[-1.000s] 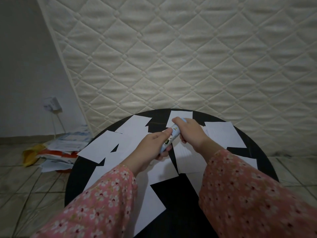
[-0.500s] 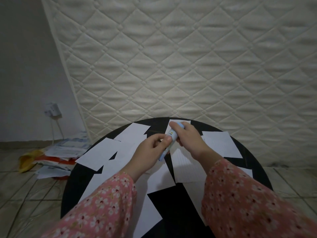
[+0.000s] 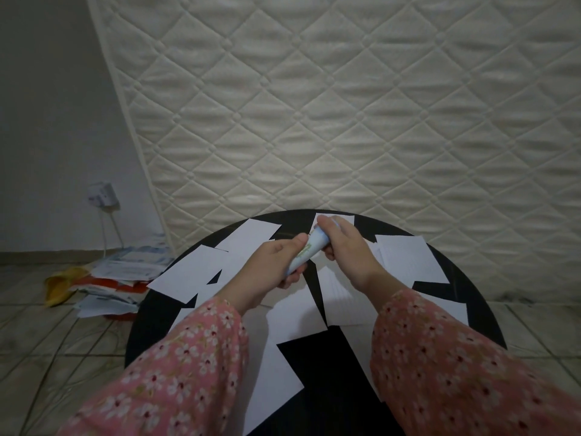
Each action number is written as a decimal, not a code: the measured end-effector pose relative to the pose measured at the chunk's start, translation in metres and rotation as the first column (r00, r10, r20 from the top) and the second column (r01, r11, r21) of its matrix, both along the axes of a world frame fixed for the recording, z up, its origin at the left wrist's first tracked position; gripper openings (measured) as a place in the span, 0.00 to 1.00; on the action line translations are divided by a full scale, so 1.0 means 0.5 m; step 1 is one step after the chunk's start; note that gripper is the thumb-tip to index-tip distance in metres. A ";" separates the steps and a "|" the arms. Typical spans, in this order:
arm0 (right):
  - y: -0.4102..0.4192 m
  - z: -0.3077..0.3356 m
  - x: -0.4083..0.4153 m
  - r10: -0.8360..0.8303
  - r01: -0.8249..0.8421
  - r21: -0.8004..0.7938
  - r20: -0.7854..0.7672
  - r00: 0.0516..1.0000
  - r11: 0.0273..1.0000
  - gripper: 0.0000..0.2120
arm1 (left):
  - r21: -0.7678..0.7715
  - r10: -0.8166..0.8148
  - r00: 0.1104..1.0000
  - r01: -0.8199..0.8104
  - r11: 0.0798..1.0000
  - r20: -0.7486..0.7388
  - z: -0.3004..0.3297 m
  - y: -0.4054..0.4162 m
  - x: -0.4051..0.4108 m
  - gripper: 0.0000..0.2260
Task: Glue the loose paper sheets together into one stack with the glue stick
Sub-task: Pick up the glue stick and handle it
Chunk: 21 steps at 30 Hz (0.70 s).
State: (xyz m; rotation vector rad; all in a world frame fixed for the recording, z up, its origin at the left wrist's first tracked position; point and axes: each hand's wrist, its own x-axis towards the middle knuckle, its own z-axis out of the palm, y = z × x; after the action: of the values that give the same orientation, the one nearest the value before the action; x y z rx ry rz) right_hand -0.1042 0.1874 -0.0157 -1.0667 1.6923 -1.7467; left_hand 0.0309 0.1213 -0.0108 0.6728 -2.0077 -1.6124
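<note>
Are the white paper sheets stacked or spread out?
Spread out: the white paper sheets lie scattered, some overlapping, across the round black table.

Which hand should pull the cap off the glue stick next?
Right hand, probably: it already pinches the far top end of the glue stick, while the left hand grips the body and can steady it.

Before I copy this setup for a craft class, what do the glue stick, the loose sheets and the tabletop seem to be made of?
The glue stick looks like smooth plastic, a pale blue tube with a printed label, held by both hands. The loose sheets look like thin matte white paper, lying flat with crisp cut edges. The round table is black with a faint sheen; whether painted wood, laminate or glass, I cannot tell.
</note>
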 end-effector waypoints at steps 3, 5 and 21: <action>-0.014 0.010 0.004 -0.096 0.095 0.010 0.109 0.989 0.995 0.15 | -0.233 0.102 0.994 -0.105 0.967 -0.026 -0.013 0.001 -0.010 0.11; -0.014 0.017 0.004 -0.082 0.075 0.060 0.123 0.989 0.995 0.17 | -0.303 0.124 0.992 -0.126 0.945 -0.027 -0.017 0.003 -0.012 0.10; 0.019 0.001 0.018 0.044 -0.042 -0.113 0.016 0.999 0.993 0.12 | 0.135 -0.108 0.994 0.108 0.985 -0.004 0.004 0.007 0.012 0.17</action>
State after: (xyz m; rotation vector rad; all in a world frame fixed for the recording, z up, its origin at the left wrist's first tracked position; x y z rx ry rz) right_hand -0.0950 0.1967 -0.0155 -1.1244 1.5641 -1.8369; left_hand 0.0368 0.1250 -0.0088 0.6243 -1.9811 -1.8250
